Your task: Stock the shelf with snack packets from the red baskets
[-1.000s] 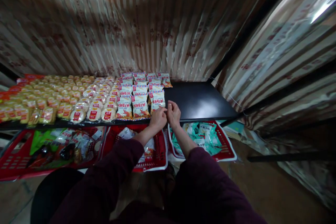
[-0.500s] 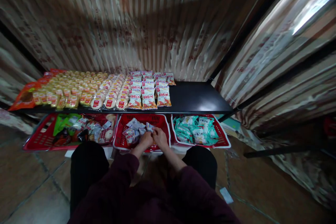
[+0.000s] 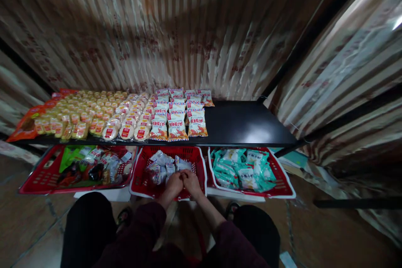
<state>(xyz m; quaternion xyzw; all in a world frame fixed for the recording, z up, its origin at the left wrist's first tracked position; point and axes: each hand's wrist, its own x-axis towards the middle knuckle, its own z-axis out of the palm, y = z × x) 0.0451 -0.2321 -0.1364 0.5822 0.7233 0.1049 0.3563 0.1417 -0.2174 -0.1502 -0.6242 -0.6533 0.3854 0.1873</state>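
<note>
**Hands now in the middle basket, rows on the shelf unchanged**

The left hand (image 3: 174,184) and right hand (image 3: 191,183) are together over the front of the middle basket (image 3: 141,184), fingers curled and meeting. Whether anything is pinched between them cannot be told, because the hands themselves cover the spot. A second ago they were up at the front edge of the shelf (image 3: 248,127), next to the front right packet; half a second ago they were already down at the basket, and they have stayed there.

Just beyond the fingers lie the striped-edge packets (image 3: 160,158), loose and at mixed angles in the basket. They look to be the same kind as the upright packets (image 3: 178,129) on the shelf above, which stand in three columns with one more at the back right. That set looks the same in all three pictures, so the handling appears to have shifted from the display to the supply below.

Left of those columns are round cakes (image 3: 127,131), then small yellow packs (image 3: 75,119) and orange bags (image 3: 25,127). Below, the right basket (image 3: 284,171) holds teal packets (image 3: 249,176), and the left basket (image 3: 34,181) holds mixed packets (image 3: 94,169).
</note>
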